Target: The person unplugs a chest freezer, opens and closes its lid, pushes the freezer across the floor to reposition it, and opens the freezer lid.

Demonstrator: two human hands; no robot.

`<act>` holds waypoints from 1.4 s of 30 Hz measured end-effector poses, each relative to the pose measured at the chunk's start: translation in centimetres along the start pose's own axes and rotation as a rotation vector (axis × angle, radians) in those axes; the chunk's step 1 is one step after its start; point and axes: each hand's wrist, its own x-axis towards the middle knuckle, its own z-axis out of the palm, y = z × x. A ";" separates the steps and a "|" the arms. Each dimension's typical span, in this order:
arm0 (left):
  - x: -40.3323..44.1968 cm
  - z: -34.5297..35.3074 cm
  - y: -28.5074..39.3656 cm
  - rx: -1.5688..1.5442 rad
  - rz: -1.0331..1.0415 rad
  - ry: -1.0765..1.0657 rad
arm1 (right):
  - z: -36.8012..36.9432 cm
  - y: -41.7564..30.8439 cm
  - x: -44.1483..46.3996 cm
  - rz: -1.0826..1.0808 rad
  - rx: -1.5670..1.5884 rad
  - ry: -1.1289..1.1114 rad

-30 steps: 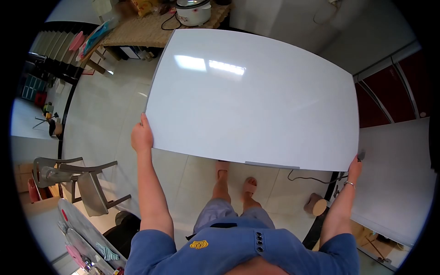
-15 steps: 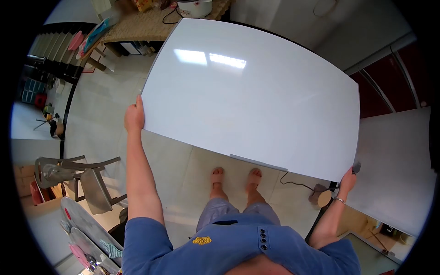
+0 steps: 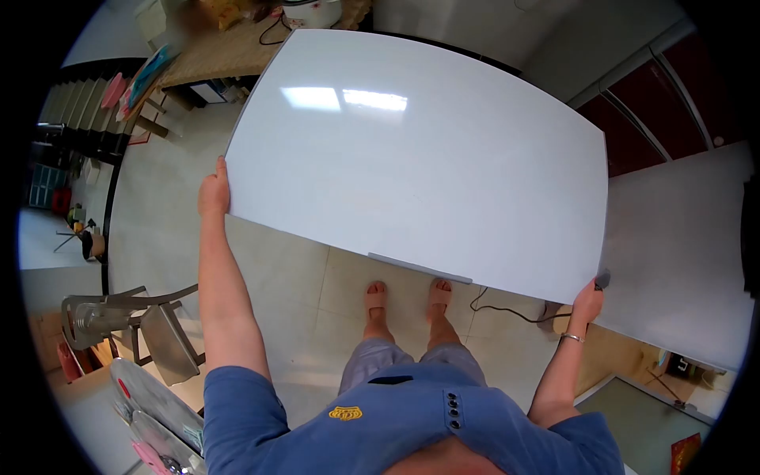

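A large glossy whiteboard (image 3: 427, 166) spans the middle of the view, tilted, with two bright light reflections on its upper left. My left hand (image 3: 214, 190) is closed on its left edge near the lower corner, thumb pointing up along the rim. At the lower right corner, my right hand (image 3: 587, 303) grips the edge, and its fingers are partly hidden behind the board. A small dark grey piece (image 3: 602, 279) shows beside that hand; what it is I cannot make out. Along the near edge runs a grey pen tray (image 3: 419, 267).
A black cable (image 3: 514, 311) trails beneath the board's near edge. A grey metal chair (image 3: 162, 340) stands at the left. Beyond the board is a covered table (image 3: 210, 59) with a white rice cooker (image 3: 313, 13). Dark red cabinets (image 3: 633, 119) line the right.
The whiteboard and both my hands have shifted left and slightly up in view. The round-topped object beside my right wrist is now mostly covered. Both hands keep their hold.
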 end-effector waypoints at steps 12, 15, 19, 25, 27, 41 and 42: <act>-2.2 0.1 -1.5 -0.084 0.055 0.012 | 1.2 2.1 2.6 -0.098 0.010 0.071; -3.6 -0.1 -2.2 -0.078 0.052 0.008 | 0.6 1.5 2.7 -0.088 0.026 0.081; -5.6 0.1 -3.6 -0.158 0.046 0.010 | 0.2 1.7 3.5 -0.097 0.002 0.033; -10.5 -1.1 -4.2 -0.130 -0.037 -0.008 | 1.0 3.6 6.8 -0.179 0.005 0.054; -11.9 -1.0 -5.1 -0.120 -0.046 0.013 | 1.0 3.4 7.2 -0.186 0.010 0.053; -22.7 -1.1 -8.8 -0.269 -0.158 0.101 | 1.2 4.7 11.2 -0.316 0.077 -0.057; -22.9 -1.0 -8.8 -0.245 -0.179 0.119 | 1.4 4.6 11.3 -0.321 0.080 -0.062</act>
